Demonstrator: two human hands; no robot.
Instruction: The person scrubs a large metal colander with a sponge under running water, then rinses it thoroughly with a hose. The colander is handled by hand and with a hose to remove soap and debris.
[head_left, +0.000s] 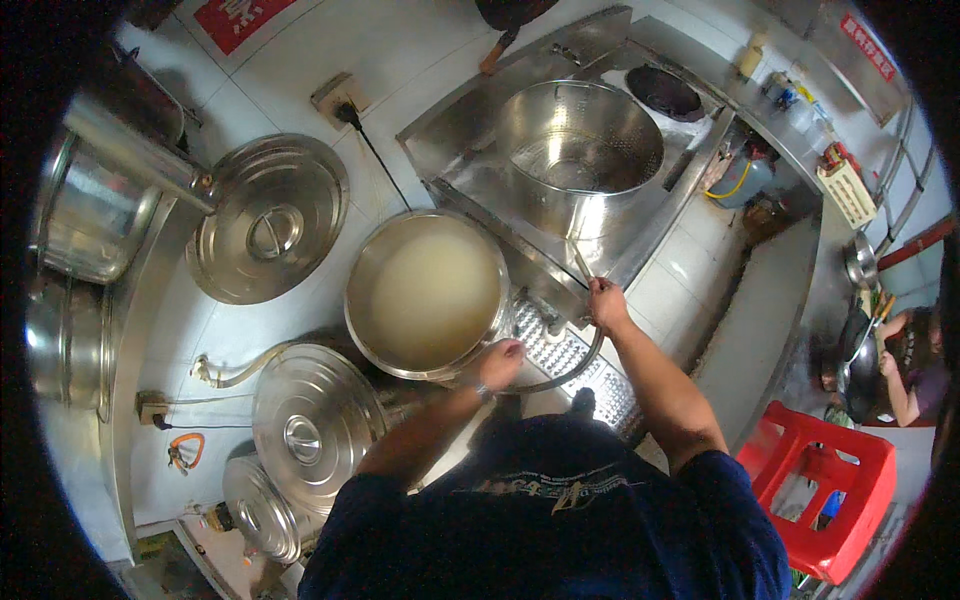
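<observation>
My right hand grips a grey flexible hose. One end of the hose points up toward a large stainless steel pot with a dotted inner wall, standing on the steel stove. From my hand the hose bends down and back to the left, passing below my left hand. That hand is beside the rim of a tall steel pot filled with cloudy, pale liquid. Its fingers look curled, but whether they hold anything is hidden. A metal-banded watch is on my left wrist.
A metal drain grate lies below my hands. Steel lids lean or rest at the left, one on a lidded pot. A red plastic stool stands at the right, where another person works at a wok.
</observation>
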